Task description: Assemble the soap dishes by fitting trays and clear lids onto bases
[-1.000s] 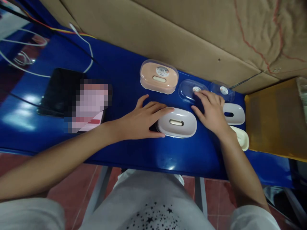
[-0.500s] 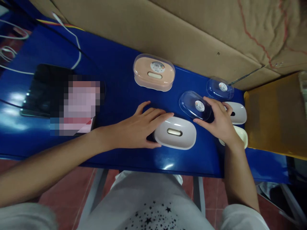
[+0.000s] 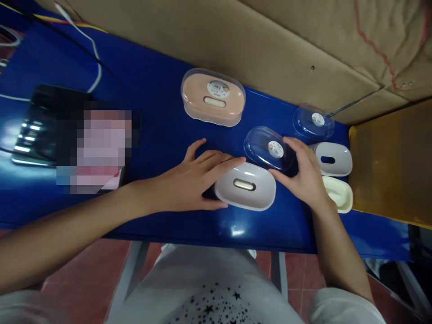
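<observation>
Lid (image 3: 259, 153) sat pinched in my right hand (image 3: 305, 177), just beyond the grey dish (image 3: 246, 200) my left hand (image 3: 199, 182) clasped; the peach box (image 3: 195, 98) was covered, grey dish and cream dish (image 3: 344, 193) not yet.

A single camera is perched on the person's head, looking forward and steeply down from close above. It takes in the star-printed white shirt (image 3: 202, 270) at the bottom, left hand (image 3: 209, 175) and right hand (image 3: 306, 177) mid-view over the blue tabletop (image 3: 189, 227), and brown cardboard (image 3: 202, 31) slanting along the top.
</observation>
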Demonstrator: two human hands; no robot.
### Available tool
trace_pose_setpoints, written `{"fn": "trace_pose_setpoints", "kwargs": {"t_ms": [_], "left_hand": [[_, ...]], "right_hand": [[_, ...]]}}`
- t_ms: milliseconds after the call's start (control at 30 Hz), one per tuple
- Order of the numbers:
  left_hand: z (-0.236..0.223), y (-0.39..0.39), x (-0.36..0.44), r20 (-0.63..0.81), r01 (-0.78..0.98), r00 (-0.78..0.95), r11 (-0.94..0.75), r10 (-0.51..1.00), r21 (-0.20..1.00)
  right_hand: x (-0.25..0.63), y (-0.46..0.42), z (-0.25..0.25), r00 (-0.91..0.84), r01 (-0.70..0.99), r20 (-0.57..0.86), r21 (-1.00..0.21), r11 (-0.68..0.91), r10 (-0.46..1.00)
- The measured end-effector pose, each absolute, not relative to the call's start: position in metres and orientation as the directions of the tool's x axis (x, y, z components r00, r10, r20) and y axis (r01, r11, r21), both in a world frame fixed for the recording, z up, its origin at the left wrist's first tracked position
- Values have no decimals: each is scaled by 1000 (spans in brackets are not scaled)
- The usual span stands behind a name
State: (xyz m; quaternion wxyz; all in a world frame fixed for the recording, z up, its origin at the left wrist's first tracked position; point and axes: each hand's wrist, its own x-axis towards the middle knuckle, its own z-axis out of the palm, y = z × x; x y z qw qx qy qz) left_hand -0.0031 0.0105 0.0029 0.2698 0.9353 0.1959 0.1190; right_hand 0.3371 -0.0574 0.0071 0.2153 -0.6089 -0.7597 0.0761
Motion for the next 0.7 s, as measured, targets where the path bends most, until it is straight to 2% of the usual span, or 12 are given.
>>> {"fn": "trace_pose_setpoints", "kwargs": {"t_ms": [167, 500, 700], "left_hand": [[4, 8, -2, 149, 300, 886, -787, 439, 539], [6, 9, -3, 192, 286, 890, -834, 414, 472], [5, 10, -3, 232, 279, 900, -896, 370, 347]], "right_hand": [[333, -59, 14, -116, 863, 266, -449, 229, 957], [315, -68, 16, -112, 851, 234, -480, 215, 966], [304, -68, 5, -166, 843, 233, -471, 260, 958]]}}
